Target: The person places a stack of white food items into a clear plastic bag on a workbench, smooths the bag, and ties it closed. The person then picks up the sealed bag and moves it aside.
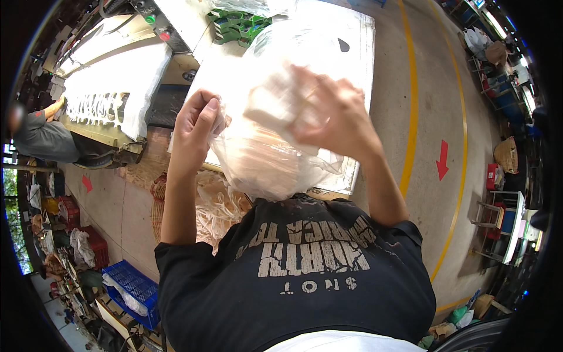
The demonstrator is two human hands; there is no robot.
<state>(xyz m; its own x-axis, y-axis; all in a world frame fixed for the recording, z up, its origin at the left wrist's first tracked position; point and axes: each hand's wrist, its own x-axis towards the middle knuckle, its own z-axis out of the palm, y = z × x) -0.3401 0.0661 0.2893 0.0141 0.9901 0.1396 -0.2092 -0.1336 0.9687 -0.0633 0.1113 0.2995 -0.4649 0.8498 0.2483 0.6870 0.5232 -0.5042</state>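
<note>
A clear plastic bag [258, 167] lies on the white-topped table [359, 44] in front of me, with beige pieces showing through its near part. My left hand [202, 120] is closed in a pinch on the bag's left edge, thumb up. Over the bag, my right hand [334, 111] is smeared by motion, its fingers bent round a pale beige bundle [272, 105]. That bundle is too blurred to name its kind.
Green cut-out pieces [237, 26] lie at the table's far side. Below its left edge stands a wicker basket [158, 205] with pale strips. To the left, a person [44, 138] works at a machine [105, 105]. A blue crate [134, 293] is at lower left. Yellow lines [412, 88] mark the floor.
</note>
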